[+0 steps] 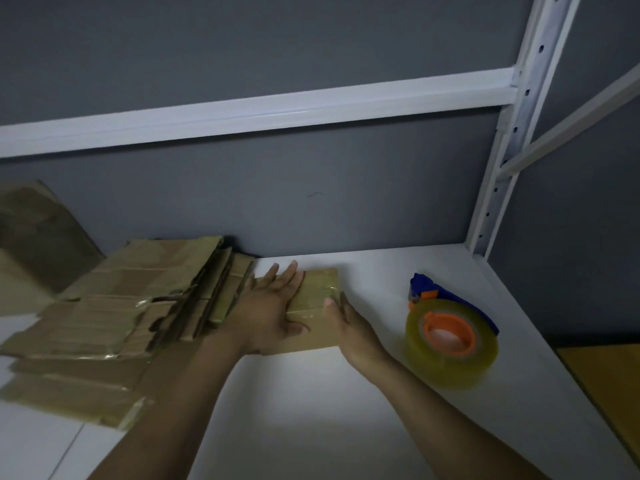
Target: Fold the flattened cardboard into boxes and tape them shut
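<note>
A small brown cardboard box (317, 292) with clear tape across its top lies on the white shelf surface (311, 410). My left hand (268, 310) lies flat on the box's top, fingers straight and pointing away from me. My right hand (349, 327) presses against the box's right side, fingers straight, thumb on the top edge. A tape dispenser (450, 327) with a blue handle, orange core and a yellowish clear roll sits to the right of the box. A pile of flattened cardboard (114, 313) lies to the left.
A grey wall stands behind the shelf. A white crossbar (256, 112) runs overhead and a perforated white upright (509, 133) rises at the right corner. More brown cardboard (34, 237) leans at the far left. A yellow-brown surface (609, 382) shows at the lower right.
</note>
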